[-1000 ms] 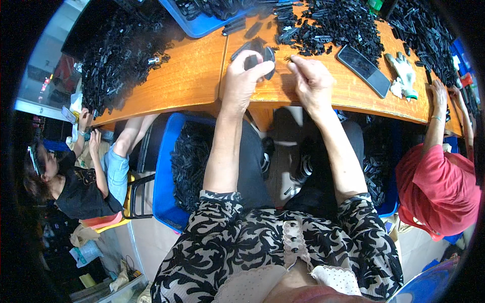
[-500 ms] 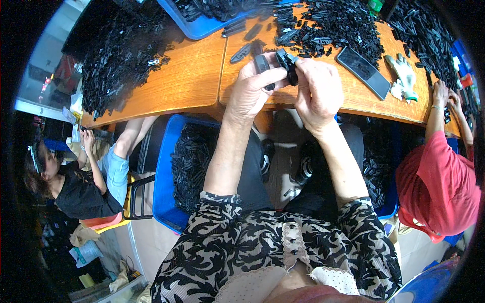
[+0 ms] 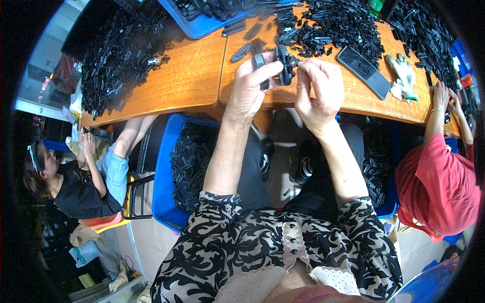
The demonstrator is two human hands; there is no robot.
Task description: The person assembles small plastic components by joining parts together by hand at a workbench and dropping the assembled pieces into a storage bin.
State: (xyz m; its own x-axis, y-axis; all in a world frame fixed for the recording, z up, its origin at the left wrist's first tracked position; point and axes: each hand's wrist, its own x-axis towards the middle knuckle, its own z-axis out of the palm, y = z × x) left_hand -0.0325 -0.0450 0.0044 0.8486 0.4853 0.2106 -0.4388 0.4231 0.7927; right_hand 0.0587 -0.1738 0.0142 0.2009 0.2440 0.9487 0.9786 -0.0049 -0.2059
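Observation:
My left hand (image 3: 247,88) is raised over the table's near edge, closed on two elongated black plastic parts. One grey-black part (image 3: 260,71) lies along the fingers, while the thumb presses the second, an oval black part (image 3: 284,65), held upright with its clipped inner side toward the right. Close to that side, my right hand (image 3: 319,91) pinches thumb and forefinger together at a small dark plastic piece (image 3: 296,60); its exact shape is hard to make out. On the wood beyond my left hand lie a loose oval black part (image 3: 241,52) and a few similar ones.
Heaps of small black parts (image 3: 338,25) cover the wooden table (image 3: 197,65). A blue tray (image 3: 194,31) sits at the back. Right of my hands are a phone (image 3: 364,73) and a glove (image 3: 402,73). Blue bins (image 3: 160,187) flank my legs; co-workers sit on both sides.
The oval part in my left hand has turned upright and now shows its long side. My right fingertips have drawn slightly away from it to the right.

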